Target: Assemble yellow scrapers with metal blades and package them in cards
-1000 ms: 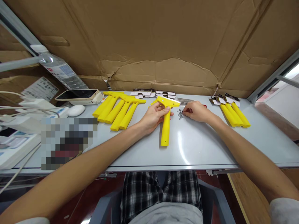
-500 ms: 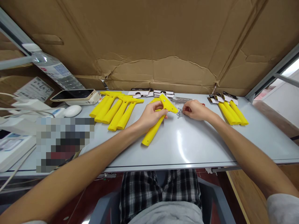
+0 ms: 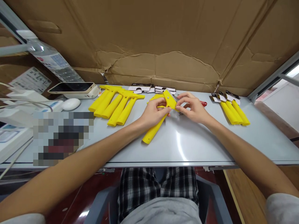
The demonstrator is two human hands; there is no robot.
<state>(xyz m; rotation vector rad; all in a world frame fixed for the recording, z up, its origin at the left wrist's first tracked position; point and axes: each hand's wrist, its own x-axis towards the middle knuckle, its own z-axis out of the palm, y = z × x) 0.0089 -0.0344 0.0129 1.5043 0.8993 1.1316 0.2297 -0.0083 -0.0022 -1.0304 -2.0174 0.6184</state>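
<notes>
My left hand (image 3: 156,110) is closed round the neck of a yellow plastic T-shaped handle (image 3: 151,133), whose grip slants down toward me. A small screw head shows on its flat yellow head piece. At the right end of that head, my right hand (image 3: 192,109) has its thumb and index finger pinched, and whatever is between them is too small to make out. Beneath those fingers lies a small pile of metal screws (image 3: 180,114), partly hidden. Behind the right hand, the red end of a tool (image 3: 203,103) sticks out.
Several similar yellow handles (image 3: 114,107) lie at left; a few carded yellow handles (image 3: 233,112) lie at right. Header cards (image 3: 141,87) sit at the back. Phone (image 3: 72,88), white mouse (image 3: 71,104), power strips (image 3: 16,141) and bottle (image 3: 54,60) crowd the left. Cardboard (image 3: 151,37) walls the back.
My right hand has moved from the screw pile up to the right end of the yellow head. My left hand keeps its hold, with the handle shifted slightly right.
</notes>
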